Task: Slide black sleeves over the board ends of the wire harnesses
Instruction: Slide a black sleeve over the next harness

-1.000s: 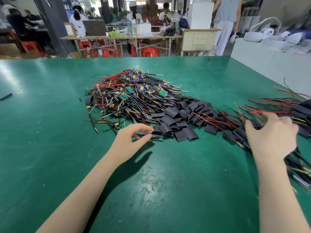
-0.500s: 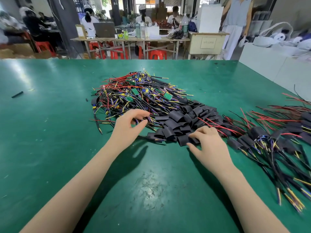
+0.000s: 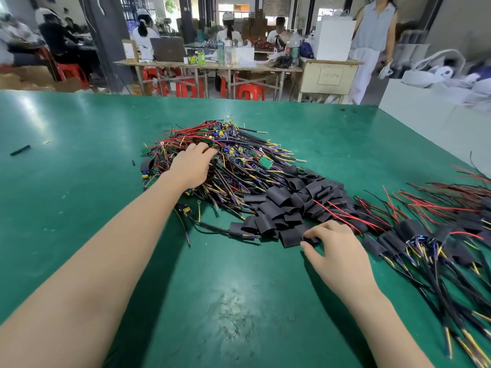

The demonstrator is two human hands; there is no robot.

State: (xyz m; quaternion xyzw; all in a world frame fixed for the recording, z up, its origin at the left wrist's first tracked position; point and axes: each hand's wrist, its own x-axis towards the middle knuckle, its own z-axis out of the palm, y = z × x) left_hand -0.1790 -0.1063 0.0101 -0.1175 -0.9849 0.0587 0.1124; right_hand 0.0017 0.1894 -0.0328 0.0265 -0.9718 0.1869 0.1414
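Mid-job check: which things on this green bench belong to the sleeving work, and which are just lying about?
Job:
- unsleeved wire harnesses, left hand reaching into them
- loose black sleeves, right hand pinching one
- sleeved harnesses

Lying about:
- black stick far left
- small black bit
- white bags off the bench

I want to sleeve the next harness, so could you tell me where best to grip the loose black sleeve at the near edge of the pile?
Pinch the flat black tubular sleeve across its two flattened faces, coming from the near side, where bare green table lies; other sleeves crowd its far edge.
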